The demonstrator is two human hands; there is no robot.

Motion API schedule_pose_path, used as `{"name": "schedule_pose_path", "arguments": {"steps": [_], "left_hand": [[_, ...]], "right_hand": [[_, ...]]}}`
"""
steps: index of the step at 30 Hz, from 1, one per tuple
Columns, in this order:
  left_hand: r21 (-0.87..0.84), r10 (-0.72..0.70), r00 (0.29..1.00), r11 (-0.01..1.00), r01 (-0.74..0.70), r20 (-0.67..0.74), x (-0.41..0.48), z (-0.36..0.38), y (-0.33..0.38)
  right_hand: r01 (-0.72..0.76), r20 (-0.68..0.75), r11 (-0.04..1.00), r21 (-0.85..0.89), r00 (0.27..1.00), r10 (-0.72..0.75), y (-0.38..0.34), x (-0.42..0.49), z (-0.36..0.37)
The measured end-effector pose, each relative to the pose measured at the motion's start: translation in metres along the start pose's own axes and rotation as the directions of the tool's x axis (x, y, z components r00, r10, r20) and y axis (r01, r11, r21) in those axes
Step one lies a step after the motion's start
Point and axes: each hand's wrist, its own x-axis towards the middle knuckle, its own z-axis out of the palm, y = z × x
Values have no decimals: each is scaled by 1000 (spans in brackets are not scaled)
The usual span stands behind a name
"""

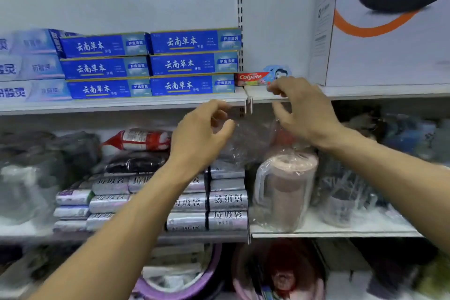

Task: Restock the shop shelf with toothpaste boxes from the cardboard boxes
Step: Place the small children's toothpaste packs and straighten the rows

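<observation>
Blue toothpaste boxes (151,64) stand in two stacks of three on the white shelf (121,105). Right of them lies one red Colgate box (252,78), flat on the adjoining shelf section. My right hand (304,109) hovers at that box's right end, fingertips touching or nearly touching it, fingers spread. My left hand (202,129) hangs just below the shelf's front edge, fingers loosely curled around nothing. Paler blue toothpaste boxes (29,66) fill the shelf's left end.
A large white carton with a frying pan picture (389,31) stands right of the Colgate box. The shelf below holds silver rubbish-bag rolls (219,202), a plastic-wrapped pink jug (285,190) and dark bagged goods (48,153). Basins (182,280) sit lower.
</observation>
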Motion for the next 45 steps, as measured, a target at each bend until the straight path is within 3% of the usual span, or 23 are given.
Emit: {"name": "schedule_pose_path", "arguments": {"steps": [5, 11, 15, 20, 24, 27, 29, 36, 39, 43, 45], "left_hand": [[32, -83, 990, 996, 80, 111, -66, -15, -43], [-11, -377, 889, 919, 393, 260, -146, -14, -116], [11, -584, 735, 785, 619, 346, -202, -8, -167], [49, -803, 469, 520, 852, 368, -287, 23, -228], [138, -870, 271, 353, 925, 412, -372, 64, -278], [242, -885, 149, 277, 930, 441, -435, 103, -321], [321, -899, 79, 234, 918, 430, -466, 126, -342], [551, -933, 189, 336, 764, 306, -498, 189, -379], [697, -945, 191, 326, 638, 267, -509, 208, -386], [775, -965, 174, 262, 575, 197, -520, 219, -385], [783, -961, 204, 273, 559, 190, -523, 224, -384]], "right_hand": [[19, 144, 999, 48, 989, -25, -59, -61, 31], [-91, 468, 981, 170, 884, 1, -113, -135, 102], [-218, 688, 949, 229, 726, 1, -135, -179, 157], [-368, 885, 911, 184, 466, 9, -151, -250, 235], [-375, 954, 912, 168, 296, -54, -158, -321, 306], [-373, 985, 920, 118, 160, -62, -164, -372, 362], [-333, 991, 937, 109, 106, -78, -168, -401, 396], [-82, 985, 991, 102, 149, -89, -179, -459, 475], [26, 982, 987, 156, 108, -158, -181, -476, 495], [188, 966, 966, 178, 155, -208, -180, -488, 503], [250, 965, 952, 174, 147, -215, -176, -489, 502]]}}
